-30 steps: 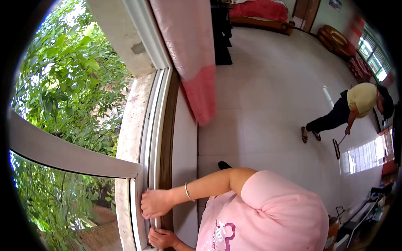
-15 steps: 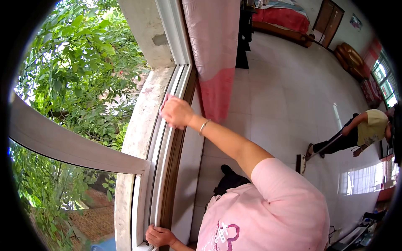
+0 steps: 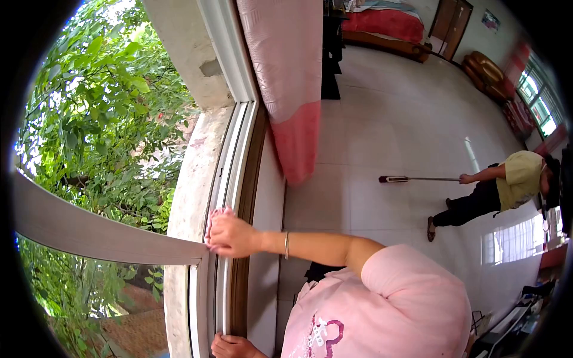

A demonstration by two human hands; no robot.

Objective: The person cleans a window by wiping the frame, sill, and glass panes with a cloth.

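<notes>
Right hand [image 3: 231,234] beside the sash [image 3: 107,238], left hand [image 3: 233,346] at the track [image 3: 233,161]

Has the right hand curled narrow over the window track, just beside the sash corner; cannot tell of anything held inside. Has the left hand farther down, fingers bent at the inner edge, partly cut off by the view's lower border; cannot tell how tight. Standing in the way along the track, between both hands: the glazed sash, reaching left. Beyond it, a stained ledge [image 3: 194,161] and dense leaves [image 3: 113,131]. On the room side, a wooden strip [image 3: 242,280], then a pink curtain [image 3: 280,77] hanging near the track.

Well apart on the pale floor [image 3: 388,137], a co-worker [image 3: 519,179] in yellow, gripping a mop [image 3: 436,178]. Farther back: a bed [image 3: 382,27], a door [image 3: 447,27], an armchair [image 3: 486,71], a wall picture [image 3: 490,21].

Wears a bracelet [image 3: 286,245] on the right wrist and a pink shirt [image 3: 406,292] with a purple print [image 3: 328,340] and white script, too small to read.
</notes>
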